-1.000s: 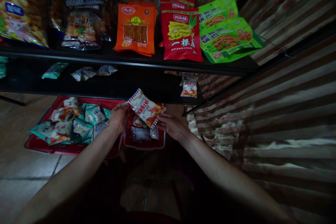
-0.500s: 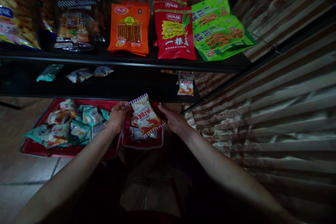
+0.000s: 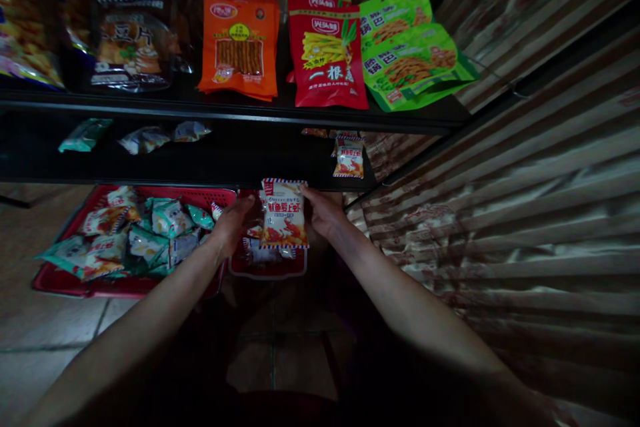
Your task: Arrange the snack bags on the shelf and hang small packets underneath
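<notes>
A white and orange snack bag (image 3: pixel 284 215) with a striped border stands upright above the small red basket (image 3: pixel 270 275). My right hand (image 3: pixel 323 212) pinches its upper right corner. At its left side, my left hand (image 3: pixel 235 225) is beside the bag with thumb and fingers apart, a small gap between them. Several similar bags lie in the small basket, partly hidden by the held one. To the left, a larger red basket (image 3: pixel 60 283) holds green bags (image 3: pixel 170 217) and white-orange bags (image 3: pixel 105 253).
A black shelf (image 3: pixel 240 153) crosses the view, with small bags (image 3: pixel 349 159) on its lower level. Orange packs (image 3: pixel 239 47), red packs (image 3: pixel 327 57) and green packs (image 3: pixel 413 67) stand on top. A pleated curtain (image 3: pixel 525 213) hangs at the right.
The held bag has turned from tilted to upright. My left hand has let go of its corner, and my right hand now grips the upper right corner. The view has shifted slightly.
</notes>
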`<action>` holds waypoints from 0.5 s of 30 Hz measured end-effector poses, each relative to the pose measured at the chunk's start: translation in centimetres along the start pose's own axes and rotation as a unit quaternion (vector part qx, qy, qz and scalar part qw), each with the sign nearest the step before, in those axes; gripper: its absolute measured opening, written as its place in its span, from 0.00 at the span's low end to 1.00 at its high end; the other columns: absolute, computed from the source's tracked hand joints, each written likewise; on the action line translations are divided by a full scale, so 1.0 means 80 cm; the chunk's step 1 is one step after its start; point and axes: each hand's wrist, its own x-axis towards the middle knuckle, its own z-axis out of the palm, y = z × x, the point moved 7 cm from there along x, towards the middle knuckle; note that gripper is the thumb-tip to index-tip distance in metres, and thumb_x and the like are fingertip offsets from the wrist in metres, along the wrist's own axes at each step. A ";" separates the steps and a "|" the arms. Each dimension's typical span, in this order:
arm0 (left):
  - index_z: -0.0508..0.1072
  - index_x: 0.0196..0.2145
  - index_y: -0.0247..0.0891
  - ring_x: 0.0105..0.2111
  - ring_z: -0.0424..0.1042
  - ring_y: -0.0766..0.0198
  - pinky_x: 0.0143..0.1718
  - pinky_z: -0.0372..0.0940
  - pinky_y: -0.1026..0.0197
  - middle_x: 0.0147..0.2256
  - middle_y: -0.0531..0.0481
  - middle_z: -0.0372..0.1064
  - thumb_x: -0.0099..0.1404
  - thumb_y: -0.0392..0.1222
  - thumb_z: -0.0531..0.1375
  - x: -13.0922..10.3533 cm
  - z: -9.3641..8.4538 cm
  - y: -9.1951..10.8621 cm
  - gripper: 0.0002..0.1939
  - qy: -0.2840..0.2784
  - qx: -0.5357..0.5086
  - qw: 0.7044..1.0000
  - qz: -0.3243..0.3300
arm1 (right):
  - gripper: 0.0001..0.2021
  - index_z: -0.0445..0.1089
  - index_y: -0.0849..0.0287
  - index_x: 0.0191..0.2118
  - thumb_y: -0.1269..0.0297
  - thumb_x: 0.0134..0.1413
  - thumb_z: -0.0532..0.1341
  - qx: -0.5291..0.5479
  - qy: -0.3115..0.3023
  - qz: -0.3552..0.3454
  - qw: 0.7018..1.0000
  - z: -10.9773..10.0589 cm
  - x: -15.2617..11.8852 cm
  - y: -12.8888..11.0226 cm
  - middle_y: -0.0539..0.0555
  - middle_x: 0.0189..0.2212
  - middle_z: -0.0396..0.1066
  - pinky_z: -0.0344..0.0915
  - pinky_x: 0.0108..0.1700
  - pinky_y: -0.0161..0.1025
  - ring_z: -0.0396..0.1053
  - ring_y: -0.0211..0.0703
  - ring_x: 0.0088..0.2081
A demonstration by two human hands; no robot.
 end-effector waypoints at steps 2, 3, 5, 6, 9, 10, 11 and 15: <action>0.73 0.34 0.35 0.31 0.72 0.62 0.35 0.66 0.60 0.34 0.45 0.74 0.57 0.45 0.61 -0.008 -0.001 -0.019 0.11 0.002 -0.002 0.997 -0.072 | 0.03 0.72 0.58 0.29 0.69 0.52 0.62 0.029 0.026 -0.003 0.999 -0.006 0.004 -0.007 0.49 0.24 0.76 0.70 0.39 0.39 0.74 0.41 0.30; 0.73 0.34 0.34 0.31 0.73 0.61 0.37 0.67 0.58 0.34 0.45 0.74 0.58 0.43 0.60 -0.012 0.001 -0.027 0.09 -0.007 -0.007 0.995 -0.099 | 0.04 0.71 0.57 0.29 0.69 0.53 0.61 0.038 0.041 -0.002 0.998 -0.009 0.006 -0.009 0.48 0.23 0.75 0.70 0.39 0.39 0.73 0.41 0.30; 0.73 0.33 0.34 0.33 0.74 0.59 0.42 0.67 0.55 0.35 0.44 0.75 0.56 0.40 0.61 -0.022 0.008 -0.036 0.08 -0.039 -0.017 0.992 -0.122 | 0.05 0.71 0.56 0.29 0.69 0.55 0.60 0.048 0.065 0.001 0.997 -0.014 0.008 -0.013 0.47 0.22 0.75 0.70 0.39 0.39 0.73 0.40 0.30; 0.73 0.33 0.33 0.34 0.74 0.58 0.44 0.66 0.54 0.35 0.43 0.75 0.55 0.38 0.61 -0.026 0.011 -0.038 0.08 -0.054 -0.018 0.991 -0.120 | 0.05 0.70 0.56 0.29 0.69 0.55 0.60 0.051 0.074 -0.002 0.996 -0.016 0.010 -0.015 0.47 0.22 0.74 0.70 0.39 0.39 0.73 0.40 0.30; 0.73 0.32 0.31 0.36 0.75 0.56 0.47 0.66 0.54 0.35 0.40 0.76 0.54 0.36 0.62 -0.036 0.019 -0.038 0.08 -0.072 -0.015 0.992 -0.102 | 0.04 0.70 0.56 0.30 0.68 0.56 0.59 0.061 0.089 -0.015 0.994 -0.024 0.014 -0.018 0.47 0.24 0.74 0.71 0.39 0.38 0.73 0.39 0.31; 0.72 0.32 0.31 0.36 0.76 0.56 0.47 0.66 0.54 0.35 0.40 0.76 0.54 0.36 0.62 -0.039 0.020 -0.038 0.07 -0.072 -0.015 0.993 -0.096 | 0.04 0.70 0.56 0.31 0.67 0.56 0.59 0.061 0.090 -0.018 0.994 -0.026 0.016 -0.019 0.47 0.24 0.74 0.71 0.40 0.38 0.73 0.39 0.32; 0.72 0.32 0.31 0.36 0.76 0.56 0.46 0.66 0.54 0.35 0.40 0.76 0.54 0.35 0.62 -0.040 0.021 -0.038 0.06 -0.071 -0.015 0.993 -0.091 | 0.04 0.70 0.56 0.31 0.66 0.57 0.59 0.059 0.088 -0.021 0.994 -0.027 0.018 -0.019 0.48 0.25 0.75 0.71 0.40 0.39 0.73 0.40 0.33; 0.73 0.33 0.31 0.36 0.76 0.57 0.44 0.68 0.55 0.35 0.40 0.76 0.55 0.37 0.64 -0.038 0.024 -0.039 0.08 -0.076 -0.002 0.995 -0.059 | 0.02 0.70 0.54 0.35 0.65 0.55 0.60 0.041 0.077 -0.036 0.996 -0.030 0.023 -0.018 0.47 0.26 0.75 0.72 0.40 0.41 0.74 0.42 0.35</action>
